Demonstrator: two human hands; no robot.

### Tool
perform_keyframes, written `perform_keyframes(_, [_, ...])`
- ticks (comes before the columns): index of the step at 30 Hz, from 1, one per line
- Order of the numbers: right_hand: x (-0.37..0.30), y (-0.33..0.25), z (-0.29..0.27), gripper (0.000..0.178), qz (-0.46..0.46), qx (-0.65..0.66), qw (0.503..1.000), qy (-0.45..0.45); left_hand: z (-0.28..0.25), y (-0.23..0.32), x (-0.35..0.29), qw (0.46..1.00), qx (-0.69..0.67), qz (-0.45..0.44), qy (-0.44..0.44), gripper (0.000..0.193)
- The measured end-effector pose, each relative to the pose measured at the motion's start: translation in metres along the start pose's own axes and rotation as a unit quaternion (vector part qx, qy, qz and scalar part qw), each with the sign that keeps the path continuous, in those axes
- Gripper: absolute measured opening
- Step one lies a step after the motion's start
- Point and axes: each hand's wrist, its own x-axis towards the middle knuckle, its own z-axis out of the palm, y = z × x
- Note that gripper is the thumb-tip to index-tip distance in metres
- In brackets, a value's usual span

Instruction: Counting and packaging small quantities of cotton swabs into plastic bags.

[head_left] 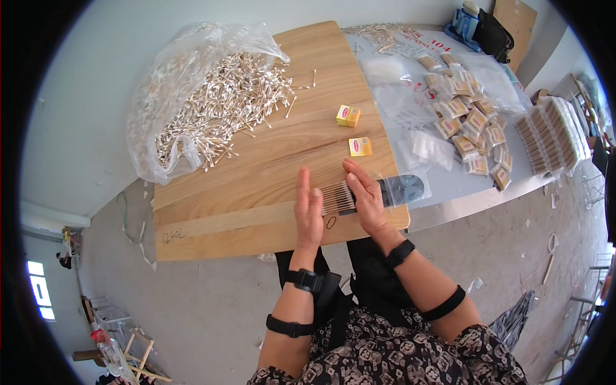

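Note:
A row of cotton swabs [335, 197] lies side by side near the front edge of the wooden board, between my two hands. My left hand [309, 208] stands on edge at the row's left end, its fingers stretched out. At the other end, my right hand [366, 197] has its fingers extended and the palm turned toward the swabs. Partly under the right hand lies a dark flat piece [387, 191], with a clear plastic bag [410, 187] over its right part. Beyond the hands sit a yellow card [360, 147] and a small stack of yellow cards [348, 116].
A large clear bag [151, 128] spills loose cotton swabs [237, 90] over the wooden board [256, 163]. On the grey table to the right are several filled swab packs [475, 120], empty clear bags [431, 149] and stacked packs [548, 136]. A blue bottle [464, 24] stands far back.

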Motion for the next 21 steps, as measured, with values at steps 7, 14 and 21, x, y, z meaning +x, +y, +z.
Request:
perform_keyframes(7, [-0.005, -0.033, -0.035, 0.050, -0.253, -0.507, 0.788, -0.239, -0.009, 0.022, -0.029, 0.884, 0.439, 0.032, -0.161, 0.065])
perform_keyframes(14, [-0.014, -0.024, -0.032, 0.044, -0.305, -0.595, 0.710, -0.222, -0.006, 0.022, -0.032, 0.884, 0.442, 0.034, -0.148, 0.067])
perform_keyframes(21, [-0.022, -0.019, -0.032, 0.047, -0.294, -0.605, 0.710, -0.210, -0.005, 0.028, -0.038, 0.890, 0.429, 0.030, -0.151, 0.067])
